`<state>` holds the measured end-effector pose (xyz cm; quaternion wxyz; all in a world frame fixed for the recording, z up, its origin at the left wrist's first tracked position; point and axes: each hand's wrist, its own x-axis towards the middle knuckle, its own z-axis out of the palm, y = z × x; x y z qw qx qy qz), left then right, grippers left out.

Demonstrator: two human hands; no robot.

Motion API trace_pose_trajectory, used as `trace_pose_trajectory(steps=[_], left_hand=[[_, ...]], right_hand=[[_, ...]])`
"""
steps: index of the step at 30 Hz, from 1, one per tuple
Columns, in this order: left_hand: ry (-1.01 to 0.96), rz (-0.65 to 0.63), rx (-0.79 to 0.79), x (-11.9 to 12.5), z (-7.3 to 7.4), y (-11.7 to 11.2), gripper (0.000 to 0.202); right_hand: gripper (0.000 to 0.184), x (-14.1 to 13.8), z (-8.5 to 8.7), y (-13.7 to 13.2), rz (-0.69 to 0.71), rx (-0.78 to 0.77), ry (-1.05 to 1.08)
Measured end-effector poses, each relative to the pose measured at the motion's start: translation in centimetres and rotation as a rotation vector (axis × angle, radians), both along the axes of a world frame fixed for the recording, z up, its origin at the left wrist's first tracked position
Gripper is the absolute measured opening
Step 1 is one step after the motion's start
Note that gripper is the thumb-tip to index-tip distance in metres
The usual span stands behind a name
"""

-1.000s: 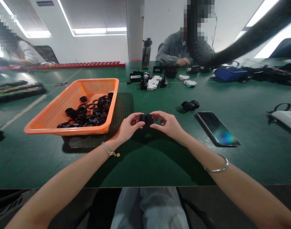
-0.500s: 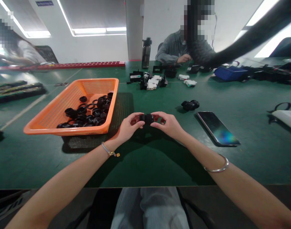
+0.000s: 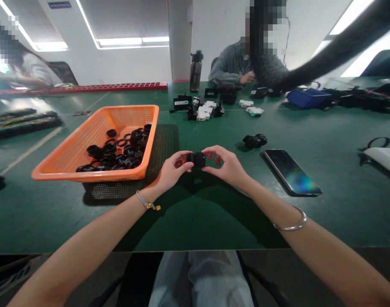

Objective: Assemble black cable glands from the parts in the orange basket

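Observation:
A short black round plastic fitting point(image 3: 198, 160) is held level above the table's near half. My left hand point(image 3: 173, 169) pinches its left end between thumb and fingers. At the other end, my right hand point(image 3: 225, 164) has its thumb and index finger spread above and below the fitting, with the fingertips close to its edge. To the left stands an orange basket point(image 3: 54, 164) with several black fittings point(image 3: 110, 158) and rings inside. Another black fitting or small group point(image 3: 255, 140) lies on the table beyond my right hand.
A phone point(image 3: 293, 172) lies right of my right hand, with a white object point(image 3: 385, 160) farther right. Black and white parts point(image 3: 206, 108), a dark bottle point(image 3: 196, 71) and a blue container point(image 3: 310, 99) stand farther back. A person point(image 3: 233, 64) sits across the green table point(image 3: 201, 221).
The thumb and fingers of my right hand have spread apart, loosening from the fitting's right end. My left hand keeps its pinch in the same place.

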<state>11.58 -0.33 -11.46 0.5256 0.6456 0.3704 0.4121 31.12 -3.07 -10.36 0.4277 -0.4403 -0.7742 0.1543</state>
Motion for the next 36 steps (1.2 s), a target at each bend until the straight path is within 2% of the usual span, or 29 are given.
trace_pose_trajectory(steps=[6,19,27,36], left_hand=[[0.01,-0.012,0.027,-0.09,-0.1,0.03,0.041],[0.038,0.014,0.114,-0.19,-0.21,-0.06,0.039],[0.023,0.008,0.072,-0.08,-0.11,-0.06,0.038],[0.001,0.014,0.029,0.05,-0.11,-0.01,0.037]], right_hand=[[0.03,0.0,0.27,-0.08,-0.021,-0.059,-0.015],[0.03,0.05,-0.1,0.16,-0.046,-0.086,-0.015],[0.027,-0.15,-0.28,0.32,-0.051,-0.087,-0.021],[0.047,-0.02,0.16,-0.18,0.011,0.017,0.001]])
